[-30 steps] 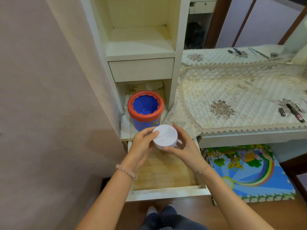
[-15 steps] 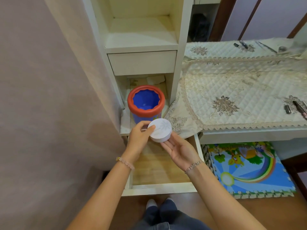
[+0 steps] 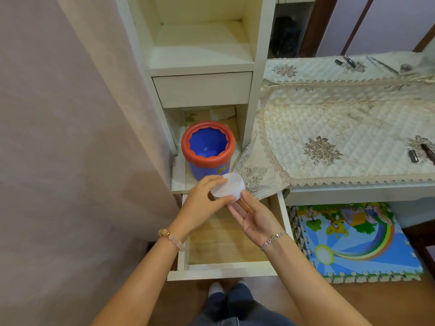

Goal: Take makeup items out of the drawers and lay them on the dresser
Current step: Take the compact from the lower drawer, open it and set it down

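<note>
Quilted cloth (image 3: pixel 329 128) covers the tabletop (image 3: pixel 353 195) on the right. Over the open drawer (image 3: pixel 223 270), the left hand (image 3: pixel 202 203) has a pinching grip on a white round jar (image 3: pixel 228 188); the right hand (image 3: pixel 256 220) lies open beneath, fingertips (image 3: pixel 240 208) touching it. Best carry it level, then set it flat.

A beaded bracelet (image 3: pixel 170 238), pale pink with gold beads, is worn on the left wrist, and a thin silver chain bracelet (image 3: pixel 273 240) on the right. The forearms are left bare. Just in front of the open drawer (image 3: pixel 223 271), dark trousers (image 3: pixel 235 309) and white footwear (image 3: pixel 215 289) are seen.
</note>
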The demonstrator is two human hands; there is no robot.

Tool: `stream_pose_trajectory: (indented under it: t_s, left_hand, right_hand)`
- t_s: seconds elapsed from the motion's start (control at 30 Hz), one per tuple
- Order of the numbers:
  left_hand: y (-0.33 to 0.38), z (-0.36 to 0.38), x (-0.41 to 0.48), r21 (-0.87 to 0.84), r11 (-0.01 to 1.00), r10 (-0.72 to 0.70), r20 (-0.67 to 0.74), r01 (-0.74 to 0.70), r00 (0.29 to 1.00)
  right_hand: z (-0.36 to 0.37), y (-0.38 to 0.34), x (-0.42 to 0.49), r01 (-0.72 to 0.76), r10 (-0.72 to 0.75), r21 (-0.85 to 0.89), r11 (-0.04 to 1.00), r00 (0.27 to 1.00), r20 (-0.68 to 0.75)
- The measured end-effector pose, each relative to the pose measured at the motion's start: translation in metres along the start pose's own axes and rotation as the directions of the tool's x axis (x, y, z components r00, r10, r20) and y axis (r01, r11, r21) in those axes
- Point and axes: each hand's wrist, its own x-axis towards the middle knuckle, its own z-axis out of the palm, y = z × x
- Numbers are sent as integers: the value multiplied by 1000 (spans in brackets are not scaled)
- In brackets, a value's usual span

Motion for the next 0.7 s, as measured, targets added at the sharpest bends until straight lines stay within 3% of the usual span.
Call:
stream_pose_trajectory:
  t_s: [0.27,0.43,0.7]
  left_hand:
    - [8,-1,-5,43,999,11,-36,-10,999]
    - [11,1,-5,-38,997,-73,10,73,997]
    - [11,-4,-3,19,994,-108,58,107,993]
  right_hand:
    - [-2,1,-1,-21,21,-11,1000,999,37]
    - [-1,3,2,-15,18,-50,999,997,77]
    - [-5,10,3,-53,53,-4,999,992,118]
